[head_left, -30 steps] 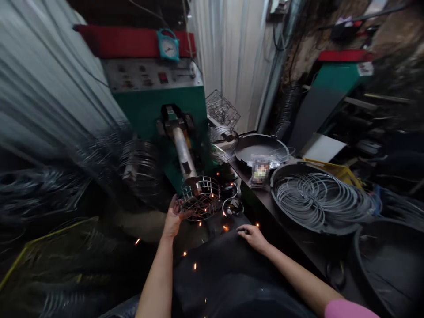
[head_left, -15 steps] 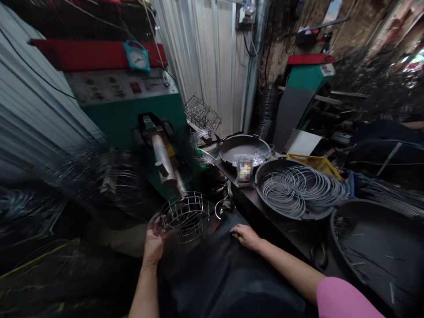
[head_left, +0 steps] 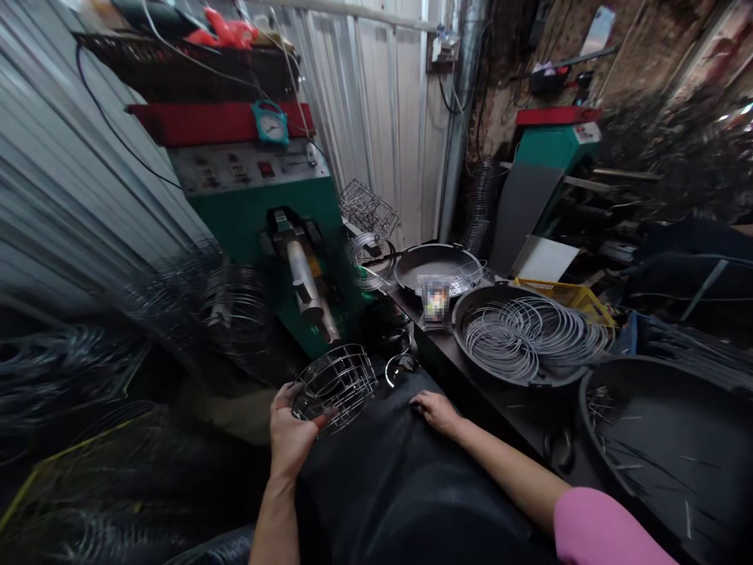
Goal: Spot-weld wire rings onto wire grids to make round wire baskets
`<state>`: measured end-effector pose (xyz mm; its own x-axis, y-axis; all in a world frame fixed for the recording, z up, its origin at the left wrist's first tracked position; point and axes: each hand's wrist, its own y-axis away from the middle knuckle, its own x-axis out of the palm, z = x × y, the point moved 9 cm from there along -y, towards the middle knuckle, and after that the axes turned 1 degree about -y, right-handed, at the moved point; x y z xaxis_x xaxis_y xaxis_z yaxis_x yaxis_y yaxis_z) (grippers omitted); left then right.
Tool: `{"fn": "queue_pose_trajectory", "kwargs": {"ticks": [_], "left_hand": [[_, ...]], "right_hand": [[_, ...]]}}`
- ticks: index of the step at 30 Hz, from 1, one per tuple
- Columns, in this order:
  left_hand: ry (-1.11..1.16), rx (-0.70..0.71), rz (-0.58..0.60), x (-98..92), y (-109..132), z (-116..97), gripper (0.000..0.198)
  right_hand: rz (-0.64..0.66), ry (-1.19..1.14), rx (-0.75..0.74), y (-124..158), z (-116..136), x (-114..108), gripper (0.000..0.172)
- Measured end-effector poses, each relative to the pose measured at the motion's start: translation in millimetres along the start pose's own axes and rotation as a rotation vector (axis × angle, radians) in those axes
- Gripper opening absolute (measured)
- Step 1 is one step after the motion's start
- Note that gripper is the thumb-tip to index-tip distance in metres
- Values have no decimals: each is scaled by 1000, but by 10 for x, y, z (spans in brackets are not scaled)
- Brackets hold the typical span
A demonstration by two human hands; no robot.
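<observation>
My left hand [head_left: 294,428] grips the near left side of a round wire basket [head_left: 335,384], thumb on its lower part and fingers behind the rim. The basket is tilted, just below the end of a metal electrode arm [head_left: 309,294] on a green machine [head_left: 264,192]; whether they touch I cannot tell. My right hand [head_left: 436,412] rests on the dark apron [head_left: 388,455] over my lap, its fingers curled. Whether anything small is between those fingers is hidden. Ahead of it lies a shiny metal ring [head_left: 400,367].
On the bench to the right stand a pan [head_left: 438,267], another pan of wire rings [head_left: 518,333] and a large pan [head_left: 664,463] with wire scraps. A yellow crate [head_left: 568,298] sits behind. Coiled wire [head_left: 235,314] hangs at left. Another green machine [head_left: 547,173] stands farther right.
The wire basket has tilted in my left hand and sits slightly lower against the electrode arm. My view has swung a little left and up. My right hand stays on the apron.
</observation>
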<state>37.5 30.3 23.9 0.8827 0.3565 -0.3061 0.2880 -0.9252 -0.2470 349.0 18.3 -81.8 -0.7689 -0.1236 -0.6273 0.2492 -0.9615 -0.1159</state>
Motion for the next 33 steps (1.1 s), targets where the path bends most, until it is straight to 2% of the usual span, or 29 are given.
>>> {"fn": "queue_pose_trajectory", "kwargs": {"ticks": [3, 8, 10, 13, 17, 21, 26, 30, 33], "left_hand": [[-206, 80, -31, 4, 9, -179, 70], [-305, 148, 8, 146, -5, -370, 70], [-333, 173, 39, 217, -19, -418, 71], [-323, 216, 66, 299, -29, -471, 70], [-286, 247, 83, 383, -23, -495, 69], [-272, 245, 114, 457, -19, -466, 67], [-221, 168, 125, 456, -56, -320, 69], [-224, 179, 124, 441, -81, -295, 69], [-268, 188, 141, 452, -92, -308, 70]], "right_hand": [[37, -85, -9, -129, 206, -109, 21], [108, -164, -82, -560, 969, -413, 21], [194, -107, -86, -748, 1246, -421, 23], [271, 25, -43, -950, 1476, -333, 26], [188, 150, -52, -1022, 1591, -182, 23], [122, 101, -125, -937, 1577, -51, 18], [279, -94, -297, -864, 1622, 13, 21], [375, -71, -380, -861, 1680, 5, 29], [383, -53, -394, -881, 1674, 31, 31]]}}
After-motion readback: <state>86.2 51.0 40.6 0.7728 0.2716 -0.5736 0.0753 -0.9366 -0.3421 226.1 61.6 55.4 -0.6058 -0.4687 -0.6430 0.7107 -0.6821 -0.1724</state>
